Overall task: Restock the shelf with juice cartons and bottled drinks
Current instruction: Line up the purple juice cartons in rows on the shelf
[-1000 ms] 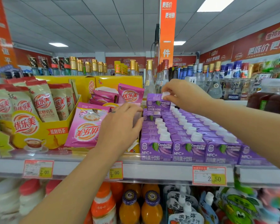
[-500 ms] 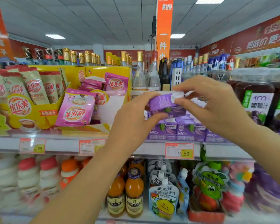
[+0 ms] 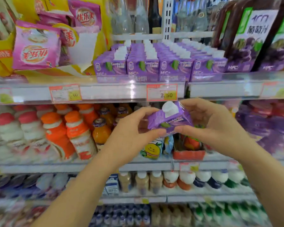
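A small purple juice carton [image 3: 169, 119] with a white cap is held tilted in front of the shelf, below the price rail. My left hand [image 3: 131, 133] pinches its left end between thumb and fingers. Its right side sits in the curled fingers of my right hand [image 3: 215, 126]. Above, rows of the same purple cartons [image 3: 143, 66] fill the shelf [image 3: 115, 91] behind a 2.50 price tag [image 3: 161, 94].
Pink and yellow milk-tea packets [image 3: 36, 49] stand left of the cartons, dark grape-juice bottles [image 3: 251, 38] to the right. Orange and white drink bottles [image 3: 69, 130], juice pouches [image 3: 152, 149] and lower rows of small bottles [image 3: 187, 179] fill the shelves beneath.
Both hands lifted one purple carton off the top of the stack and brought it down and toward me, below the shelf rail. The view tilted downward.
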